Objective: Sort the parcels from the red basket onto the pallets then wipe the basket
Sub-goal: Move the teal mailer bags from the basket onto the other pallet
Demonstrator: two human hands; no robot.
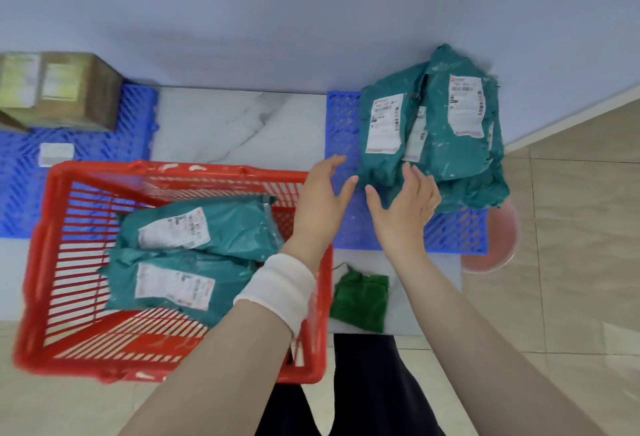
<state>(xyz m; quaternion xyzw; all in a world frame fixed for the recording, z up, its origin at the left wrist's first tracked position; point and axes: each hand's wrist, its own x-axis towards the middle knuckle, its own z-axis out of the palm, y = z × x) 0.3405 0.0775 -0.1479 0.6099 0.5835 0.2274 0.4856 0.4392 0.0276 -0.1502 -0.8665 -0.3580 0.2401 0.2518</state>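
Both hands are hovering empty over the right-hand blue pallet [341,124]. The left hand [322,193] and right hand [405,203] are holding their fingers apart and relaxed beside the near edge of a heap of teal mailer bags [433,130]. Whether the right fingertips are touching it cannot be told.

The heap is looking loosely stacked and is leaning toward the pallet's far right corner. The slick plastic bags could be sliding off each other with any nudge, dropping toward the pink basin [495,248] that is peeking out beside the pallet. Two more teal parcels, an upper one [221,227] and a lower one [166,283], are lying in the red basket [36,262]. Adding them carelessly is likely to be making the heap less stable.

The bags are showing crinkled, glossy film, soft and lumpy, each wearing a flat white shipping label. The basket is showing rigid slotted plastic, and both pallets an open lattice. Brown cardboard boxes [69,89], squarer and stiffer, are sitting on the left pallet [131,113]. A crumpled green cloth [362,300] is waiting on the marbled tabletop [242,117] beside the basket, which is not yet being wiped.
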